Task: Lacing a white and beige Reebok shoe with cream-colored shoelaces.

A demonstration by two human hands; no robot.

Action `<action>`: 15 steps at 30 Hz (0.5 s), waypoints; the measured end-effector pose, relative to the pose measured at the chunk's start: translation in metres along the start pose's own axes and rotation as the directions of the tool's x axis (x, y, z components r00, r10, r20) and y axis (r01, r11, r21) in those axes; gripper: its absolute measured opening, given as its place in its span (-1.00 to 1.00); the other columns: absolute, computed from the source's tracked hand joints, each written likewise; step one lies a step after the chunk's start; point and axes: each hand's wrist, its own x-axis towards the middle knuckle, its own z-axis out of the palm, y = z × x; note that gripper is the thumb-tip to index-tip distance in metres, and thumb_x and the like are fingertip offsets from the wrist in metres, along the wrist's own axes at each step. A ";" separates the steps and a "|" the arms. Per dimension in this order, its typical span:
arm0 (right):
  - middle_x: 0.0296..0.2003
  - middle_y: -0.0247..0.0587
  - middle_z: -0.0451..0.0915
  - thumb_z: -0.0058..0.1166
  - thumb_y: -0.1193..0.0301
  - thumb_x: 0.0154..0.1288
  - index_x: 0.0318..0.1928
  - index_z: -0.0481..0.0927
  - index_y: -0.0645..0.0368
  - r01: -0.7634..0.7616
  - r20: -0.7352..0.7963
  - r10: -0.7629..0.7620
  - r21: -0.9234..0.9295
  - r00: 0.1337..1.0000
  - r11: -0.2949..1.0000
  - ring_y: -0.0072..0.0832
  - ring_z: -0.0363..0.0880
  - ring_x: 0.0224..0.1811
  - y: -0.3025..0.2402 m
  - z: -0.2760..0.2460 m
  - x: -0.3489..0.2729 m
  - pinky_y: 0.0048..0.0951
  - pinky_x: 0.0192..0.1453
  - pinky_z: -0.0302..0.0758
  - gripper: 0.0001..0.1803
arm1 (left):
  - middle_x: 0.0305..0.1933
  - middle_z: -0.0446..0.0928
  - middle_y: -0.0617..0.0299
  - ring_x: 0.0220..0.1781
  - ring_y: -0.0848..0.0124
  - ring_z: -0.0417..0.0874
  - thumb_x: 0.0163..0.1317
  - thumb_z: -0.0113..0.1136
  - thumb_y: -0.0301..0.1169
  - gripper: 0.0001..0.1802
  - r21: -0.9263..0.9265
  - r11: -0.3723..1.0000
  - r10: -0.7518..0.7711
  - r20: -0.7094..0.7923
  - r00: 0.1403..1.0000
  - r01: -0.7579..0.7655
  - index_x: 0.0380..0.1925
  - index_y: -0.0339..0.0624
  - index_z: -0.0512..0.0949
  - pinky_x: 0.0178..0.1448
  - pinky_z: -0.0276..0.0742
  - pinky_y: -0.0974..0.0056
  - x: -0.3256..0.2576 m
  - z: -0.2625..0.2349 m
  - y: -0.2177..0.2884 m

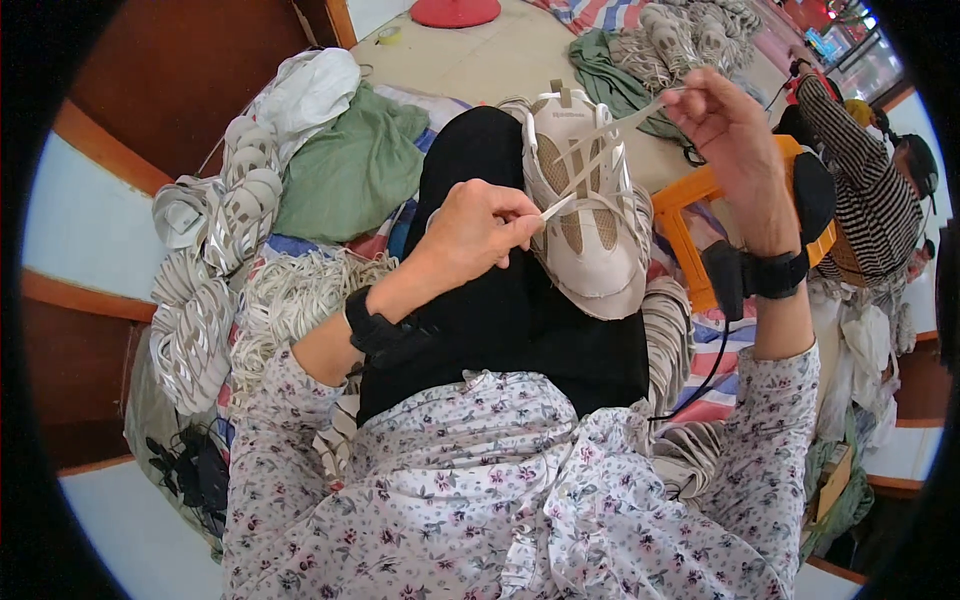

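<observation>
A beige and white shoe upper point(598, 262) with mesh panels lies on my black-clad thighs, its toe toward me. A pale flat shoelace point(632, 122) runs through its eyelets and out to both sides. At the left edge of the upper, my left hand point(478, 226) pinches one stretch of the lace between thumb and forefinger. My right hand point(722, 125) is raised beyond the upper on the right, with the lace drawn up to its closed thumb and fingertips. Between the upper and my right hand the lace is stretched at a slant.
Stacked shoe uppers point(205, 300) and a heap of loose laces point(300, 300) lie at my left, beside a green cloth point(350, 165). An orange plastic stool point(695, 215) stands at my right. Farther right sits a person in a striped top point(850, 150). More uppers point(690, 40) are piled at the back.
</observation>
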 end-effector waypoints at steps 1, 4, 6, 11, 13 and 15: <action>-0.47 -0.30 0.56 -0.04 0.38 0.48 -0.25 0.58 0.28 0.001 0.001 -0.001 0.000 1.000 1.000 -0.27 0.67 -0.03 -0.005 -0.021 0.003 -0.28 0.22 0.53 -0.77 | -0.54 0.60 0.31 -0.66 0.64 0.48 0.31 0.21 -0.36 -0.78 -0.088 0.996 -0.020 0.045 0.999 0.024 -0.30 -0.32 0.69 -0.59 0.40 0.50 -0.001 -0.003 -0.001; -0.40 -0.24 0.60 -0.03 0.41 0.47 -0.25 0.56 0.31 0.094 -0.101 -0.086 0.073 0.991 0.993 -0.23 0.65 0.04 -0.030 -0.090 -0.001 -0.26 0.31 0.50 -0.79 | -0.52 0.59 0.33 -0.63 0.66 0.46 0.32 0.22 -0.36 -0.79 -0.113 0.993 -0.029 0.153 0.988 0.046 -0.27 -0.29 0.70 -0.57 0.39 0.51 0.001 -0.016 0.004; -0.32 -0.14 0.66 0.00 0.46 0.44 -0.26 0.57 0.35 0.093 -0.131 -0.089 0.027 0.987 0.995 -0.19 0.63 0.08 -0.070 -0.126 -0.012 -0.27 0.31 0.50 -0.81 | -0.51 0.59 0.33 -0.60 0.67 0.47 0.32 0.21 -0.36 -0.79 -0.100 0.995 -0.001 0.202 0.979 0.022 -0.27 -0.29 0.70 -0.55 0.40 0.52 0.004 -0.021 0.003; 0.04 0.13 0.60 -0.14 0.47 0.52 0.12 0.45 0.46 0.215 -0.690 -0.317 -0.234 0.650 0.948 -0.22 0.56 0.18 -0.139 -0.130 -0.020 -0.34 0.35 0.46 -0.68 | -0.44 0.60 0.17 -0.51 0.46 0.55 0.18 0.22 -0.42 -0.80 0.178 0.970 0.132 0.184 0.974 -0.165 -0.29 -0.32 0.68 -0.42 0.48 0.35 -0.004 -0.037 -0.007; 0.18 -0.04 0.55 -0.06 0.52 0.48 0.19 0.45 0.36 0.075 -0.129 -0.456 -0.911 0.881 0.405 -0.35 0.52 0.23 -0.249 -0.251 -0.115 -0.44 0.36 0.41 -0.67 | -0.40 0.60 0.14 -0.47 0.41 0.57 0.15 0.21 -0.44 -0.80 0.162 0.921 0.316 0.223 0.922 -0.355 -0.26 -0.31 0.68 -0.36 0.50 0.32 0.021 -0.018 -0.001; 0.19 -0.14 0.55 -0.01 0.38 0.49 0.23 0.45 0.24 -0.111 -0.103 -0.509 -0.994 0.854 0.015 -0.44 0.55 0.20 -0.355 -0.277 -0.181 -0.48 0.30 0.45 -0.63 | -0.36 0.61 0.10 -0.42 0.36 0.60 0.13 0.21 -0.46 -0.78 0.128 0.844 0.488 0.221 0.845 -0.521 -0.23 -0.30 0.68 -0.31 0.51 0.28 0.038 -0.004 -0.003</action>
